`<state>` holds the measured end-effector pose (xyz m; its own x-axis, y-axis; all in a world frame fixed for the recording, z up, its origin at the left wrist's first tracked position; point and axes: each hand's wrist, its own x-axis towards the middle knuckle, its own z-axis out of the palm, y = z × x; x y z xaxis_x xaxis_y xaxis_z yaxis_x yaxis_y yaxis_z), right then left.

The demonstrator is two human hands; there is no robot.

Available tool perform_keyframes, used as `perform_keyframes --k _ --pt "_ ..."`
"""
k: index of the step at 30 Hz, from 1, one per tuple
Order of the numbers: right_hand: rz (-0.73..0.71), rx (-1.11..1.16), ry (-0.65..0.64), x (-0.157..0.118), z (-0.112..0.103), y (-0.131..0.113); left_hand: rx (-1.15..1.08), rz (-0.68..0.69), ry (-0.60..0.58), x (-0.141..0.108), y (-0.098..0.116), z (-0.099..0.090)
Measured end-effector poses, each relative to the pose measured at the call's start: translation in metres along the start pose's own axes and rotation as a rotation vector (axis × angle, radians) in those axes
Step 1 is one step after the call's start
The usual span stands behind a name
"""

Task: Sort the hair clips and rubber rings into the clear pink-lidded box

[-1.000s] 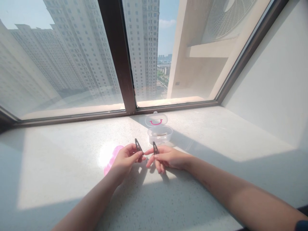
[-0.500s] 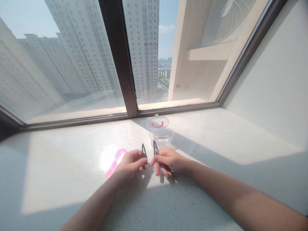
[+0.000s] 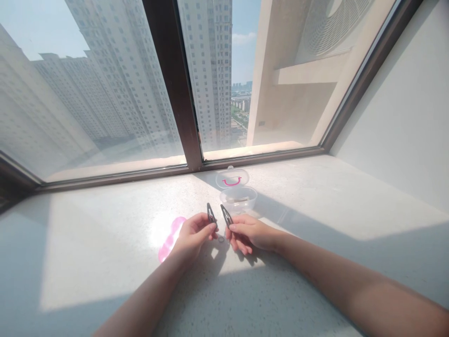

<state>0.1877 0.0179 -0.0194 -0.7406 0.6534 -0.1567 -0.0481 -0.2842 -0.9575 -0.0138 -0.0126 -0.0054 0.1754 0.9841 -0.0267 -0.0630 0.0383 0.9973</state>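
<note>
Head view: left hand [image 3: 192, 234] pinches one black clip [image 3: 212, 217] — right hand [image 3: 253, 231] a second black clip [image 3: 226, 215].

The hair clips [image 3: 211, 215] are black, the box [image 3: 235, 206] clear — its handle [image 3: 232, 185] bright pink; the sill [image 3: 266, 299] is white, speckled with grey.

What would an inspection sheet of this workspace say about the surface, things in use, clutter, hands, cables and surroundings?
Surface: pale speckled sill, part sunlit, part shaded.
Things in use: left clip and right clip, both dark, held apart; clear box beyond them, its lid open.
Clutter: pink item, partly hidden; small ring-like item between the hands.
Hands: left hand pinches left clip; right hand pinches right clip.
Cables: nothing seen.
Surroundings: dark window frame, tall buildings outside.
</note>
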Motion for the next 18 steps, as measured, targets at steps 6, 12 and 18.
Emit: perform_keyframes --k 6,12,18 --pt "-0.005 -0.064 -0.002 -0.004 0.000 -0.001 0.017 0.021 0.027 -0.005 0.012 -0.013" --pt "-0.029 -0.061 0.076 -0.004 0.002 -0.001 0.073 -0.020 0.002 -0.006 0.012 -0.012" --pt "-0.071 -0.114 0.151 -0.004 0.001 -0.001 0.142 -0.063 -0.038 -0.009 0.006 -0.003"
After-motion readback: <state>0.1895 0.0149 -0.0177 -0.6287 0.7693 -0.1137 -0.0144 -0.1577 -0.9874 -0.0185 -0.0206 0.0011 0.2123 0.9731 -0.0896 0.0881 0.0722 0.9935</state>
